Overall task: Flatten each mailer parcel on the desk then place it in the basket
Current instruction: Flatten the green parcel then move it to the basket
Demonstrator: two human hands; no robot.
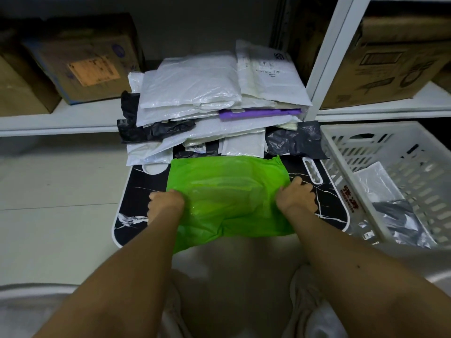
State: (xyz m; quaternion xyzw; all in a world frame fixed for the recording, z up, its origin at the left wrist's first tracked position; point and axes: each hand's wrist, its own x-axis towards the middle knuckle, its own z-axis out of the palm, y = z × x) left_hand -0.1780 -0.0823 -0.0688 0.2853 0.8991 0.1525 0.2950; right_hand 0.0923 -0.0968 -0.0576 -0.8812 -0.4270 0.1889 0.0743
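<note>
Shelving (pixel 324 57) w/ cardboard boxes (pixel 90 59) frames the back and sides. The white slatted basket (pixel 341 152) sits just beside the table on the right, w/ a clear and a grey mailer already inside. The small black marble-look table (pixel 136 184) carries everything else: at its far end a tall, slumping pile of mailers (pixel 195 93), white, black, one purple, well stacked but uneven.

In front of the pile, on the near half of the table, lies the green mailer (pixel 227 189). Its near edge droops off the table toward the person. It reads as thin, glossy poly film: light, soft, no stiffness, prob. slippery, w/ a low lump of contents showing through the middle. Not fragile by the look of it.

Left hand (pixel 166 203) holds the mailer's left edge, right hand (pixel 296 195) the right edge; fingers of both are curled in, bunching the film. Best hold: the side edges as now, pulling outward to take out slack, then flat palms over the central lump. For the lift to the basket, pinch both edges so it doesn't slide or fold.
</note>
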